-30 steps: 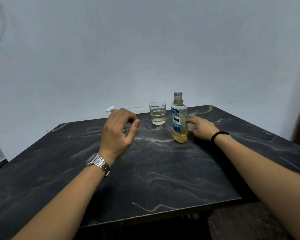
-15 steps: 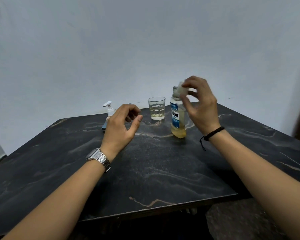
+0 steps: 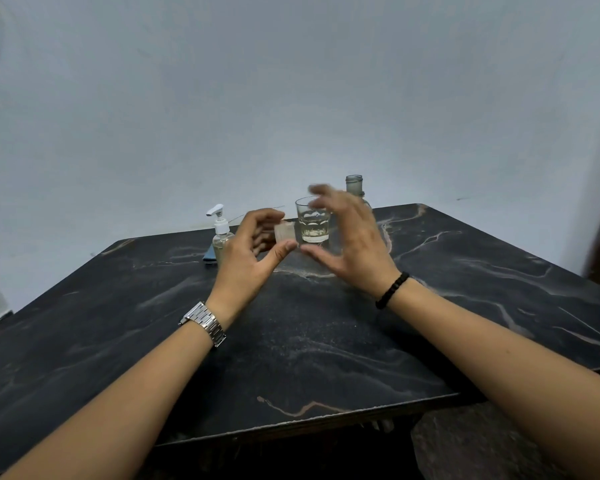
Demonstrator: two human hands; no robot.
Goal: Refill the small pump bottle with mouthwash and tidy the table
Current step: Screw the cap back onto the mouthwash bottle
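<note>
Now left hand [image 3: 246, 258] holds cap [image 3: 284, 233]

Mouthwash bottle [image 3: 354, 184] mostly behind blurred right hand [image 3: 352, 244]

Blue cloth [image 3: 209, 255], grey wall [image 3: 291, 98]
</note>
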